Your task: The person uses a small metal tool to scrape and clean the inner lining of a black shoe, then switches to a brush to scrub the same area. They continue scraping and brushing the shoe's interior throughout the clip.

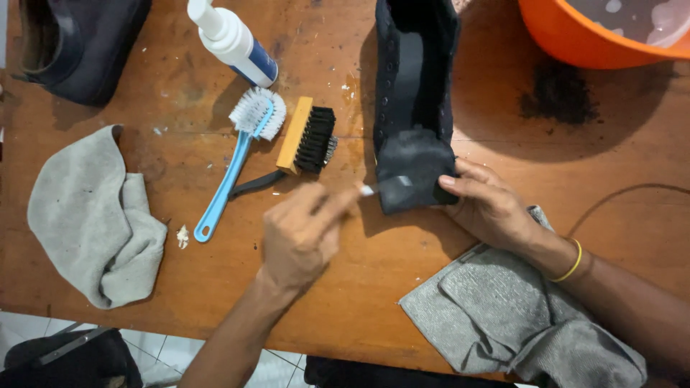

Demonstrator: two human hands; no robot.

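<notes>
Pinched in the grip of the left hand (298,237) is a small tool whose pale tip (367,190) is laid against the toe of a black shoe (413,108); what kind of tool it is cannot be told. The toe is steadied by the right hand (489,208), whose fingers are pressed on its side and whose wrist is ringed by a yellow band (573,264). The shoe is laid flat near the middle of a worn brown wooden counter (359,287), toe toward the person, its tongue exposed and its eyelets seen without laces; the toe cap looks dull and greyish.

Just left of the shoe a wooden brush with black bristles (309,138) and a blue-handled brush with white bristles (241,154) are found, and beyond them a white bottle (233,39). Grey cloths are spread at the left (90,215) and under the right forearm (503,316). An orange basin (604,32) is set at the far right corner, a second dark shoe (79,43) at the far left. Pale floor tiles (165,352) are glimpsed below the counter's edge.
</notes>
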